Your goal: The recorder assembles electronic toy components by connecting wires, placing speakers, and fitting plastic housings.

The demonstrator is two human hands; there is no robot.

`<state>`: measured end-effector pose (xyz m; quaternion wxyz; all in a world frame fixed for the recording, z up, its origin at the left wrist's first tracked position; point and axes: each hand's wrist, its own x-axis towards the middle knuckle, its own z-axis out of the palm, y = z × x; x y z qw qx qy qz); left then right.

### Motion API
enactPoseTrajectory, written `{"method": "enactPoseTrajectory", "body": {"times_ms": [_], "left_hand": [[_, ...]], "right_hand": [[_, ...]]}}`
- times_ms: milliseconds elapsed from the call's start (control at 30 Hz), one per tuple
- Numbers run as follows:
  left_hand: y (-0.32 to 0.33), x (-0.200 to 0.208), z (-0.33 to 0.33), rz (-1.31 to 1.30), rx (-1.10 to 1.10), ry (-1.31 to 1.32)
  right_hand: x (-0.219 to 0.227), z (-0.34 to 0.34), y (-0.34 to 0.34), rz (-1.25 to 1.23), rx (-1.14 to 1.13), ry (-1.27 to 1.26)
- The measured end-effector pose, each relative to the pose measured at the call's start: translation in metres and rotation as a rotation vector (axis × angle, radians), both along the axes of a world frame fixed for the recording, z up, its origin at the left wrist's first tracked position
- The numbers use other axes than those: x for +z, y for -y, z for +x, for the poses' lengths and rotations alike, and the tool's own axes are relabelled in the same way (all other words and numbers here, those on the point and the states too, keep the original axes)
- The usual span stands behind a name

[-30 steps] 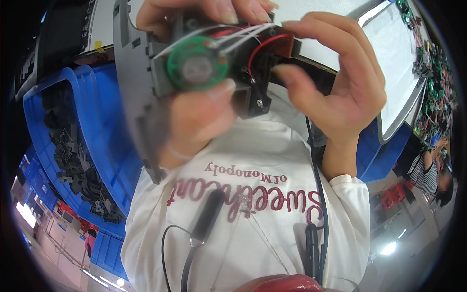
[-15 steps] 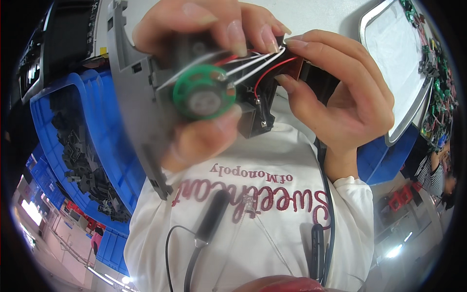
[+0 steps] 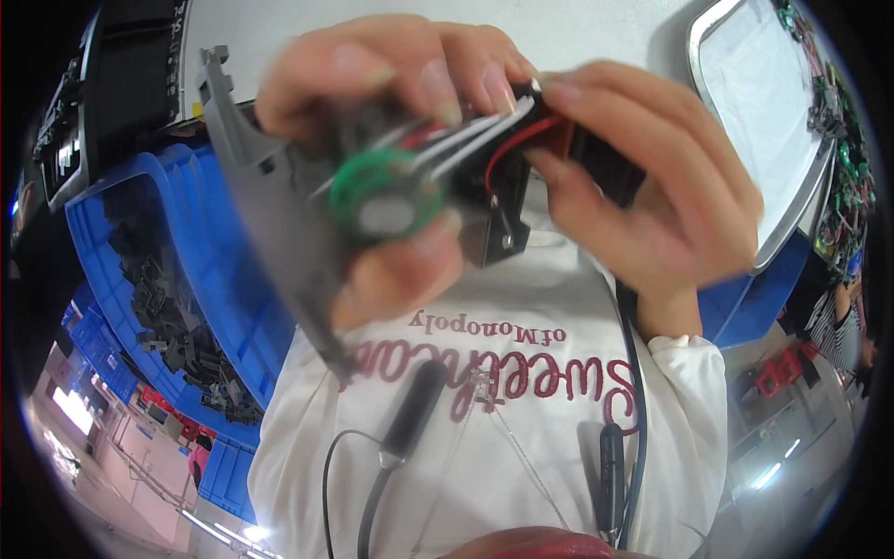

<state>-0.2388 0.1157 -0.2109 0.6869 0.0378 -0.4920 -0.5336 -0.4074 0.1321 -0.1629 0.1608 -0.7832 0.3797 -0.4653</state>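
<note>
A grey plastic housing [image 3: 270, 200] with a black box part [image 3: 503, 219] is held up in front of my chest. My left hand [image 3: 363, 84] wraps round it, fingers over the top and thumb below. Beside that thumb, a round green speaker [image 3: 386, 200] is attached by wires; motion blurs it. White wires [image 3: 475, 144] run from the speaker toward my right fingertips, and a red wire [image 3: 503, 154] curves down to the black part. My right hand [image 3: 670, 177] is closed, pinching the far right end of the assembly near the wire ends. Its fingers hide exactly what they grip.
At left stands a blue bin [image 3: 219, 252] holding many dark plastic pieces [image 3: 172, 321]. A metal-rimmed tray [image 3: 698, 42] with a white lining lies at right, beside a heap of green circuit boards [image 3: 843, 177]. Black equipment [image 3: 130, 74] sits far left. Cables [image 3: 372, 512] hang at my chest.
Both hands and the housing have shifted slightly down in the picture, toward my body. The grips look the same, and the wires stay between them.
</note>
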Motion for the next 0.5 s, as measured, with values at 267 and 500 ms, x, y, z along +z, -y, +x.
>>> {"method": "enactPoseTrajectory", "body": {"times_ms": [267,500], "left_hand": [[0.007,0.013,0.012,0.017,-0.185,0.021],[0.017,0.008,0.005,0.06,-0.107,0.146]], "right_hand": [[0.004,0.005,-0.001,-0.029,-0.03,0.002],[-0.014,0.002,0.01,0.193,0.016,0.239]]}}
